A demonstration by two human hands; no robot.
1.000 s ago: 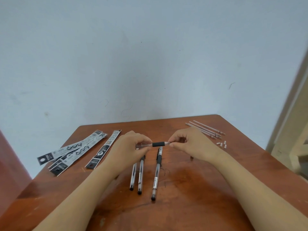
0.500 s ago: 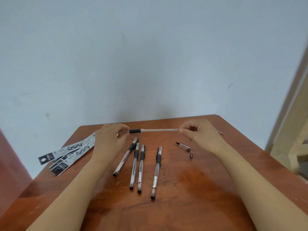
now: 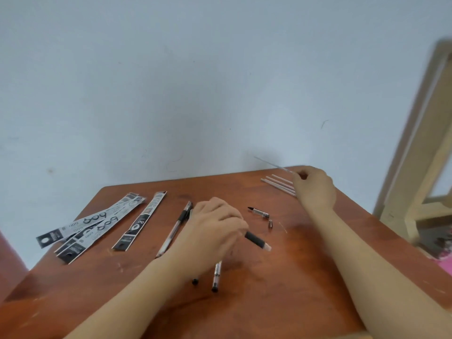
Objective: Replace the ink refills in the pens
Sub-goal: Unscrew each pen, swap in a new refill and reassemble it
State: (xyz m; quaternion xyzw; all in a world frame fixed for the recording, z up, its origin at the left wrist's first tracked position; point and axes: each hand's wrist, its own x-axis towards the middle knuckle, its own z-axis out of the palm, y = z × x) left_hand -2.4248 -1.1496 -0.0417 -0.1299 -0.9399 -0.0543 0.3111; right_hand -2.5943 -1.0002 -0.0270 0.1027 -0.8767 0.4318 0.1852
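Note:
My left hand (image 3: 215, 228) grips an opened pen barrel (image 3: 256, 239) with a black grip, its open end pointing right over the table. My right hand (image 3: 315, 184) pinches a thin clear refill (image 3: 271, 163) at the table's far right, above a row of similar refills (image 3: 278, 183). A pen cap (image 3: 259, 212) and a small metal tip cone (image 3: 270, 224) lie between my hands. Other pens lie on the table (image 3: 293, 277): one (image 3: 175, 230) left of my left hand, others (image 3: 216, 275) partly hidden under it.
Several black-and-white refill packets (image 3: 97, 223) are fanned out at the table's far left. A pale wall rises behind the table. A wooden frame (image 3: 420, 155) stands to the right, past the table's edge.
The refill has come out of the barrel. My right hand carried it to the far right over the refill row. My left hand dropped toward the table centre with the barrel.

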